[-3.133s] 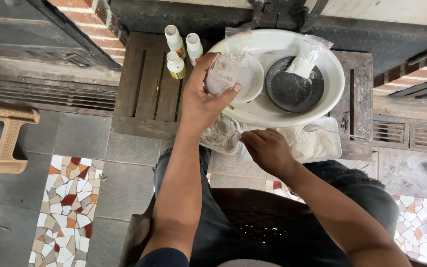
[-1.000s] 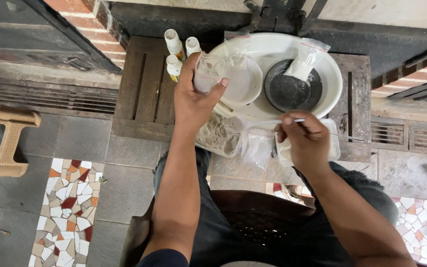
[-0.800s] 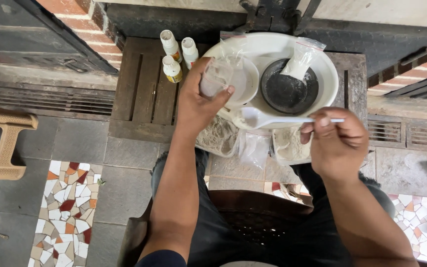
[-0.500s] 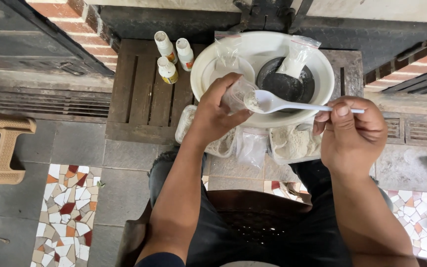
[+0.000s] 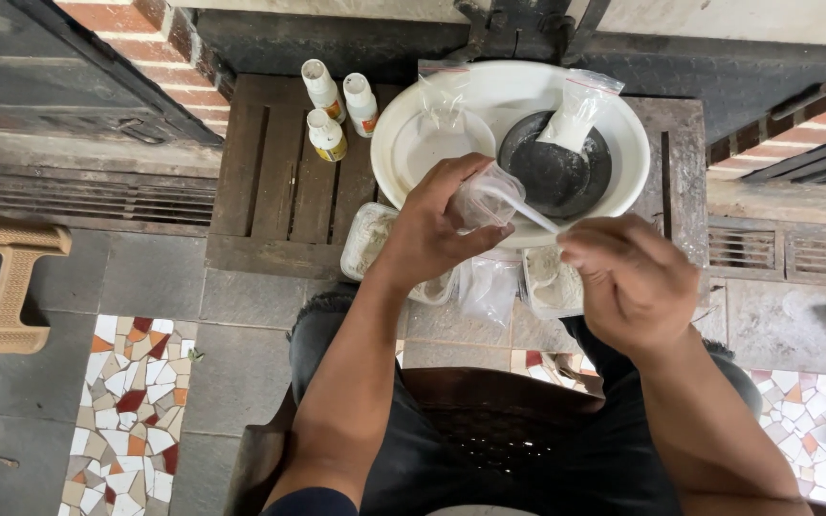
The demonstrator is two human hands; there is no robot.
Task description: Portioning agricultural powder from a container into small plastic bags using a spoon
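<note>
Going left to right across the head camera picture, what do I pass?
Tan plastic stool → three small white bottles → left hand holding a small clear plastic bag → thin white spoon → right hand → grey floor grate.

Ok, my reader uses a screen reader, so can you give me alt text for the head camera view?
Seen from above, a seated person's left hand holds a small clear bag while the right hand dips a white spoon into it. Beyond, on a dark wooden table, sit a white basin and three small white bottles.
</note>
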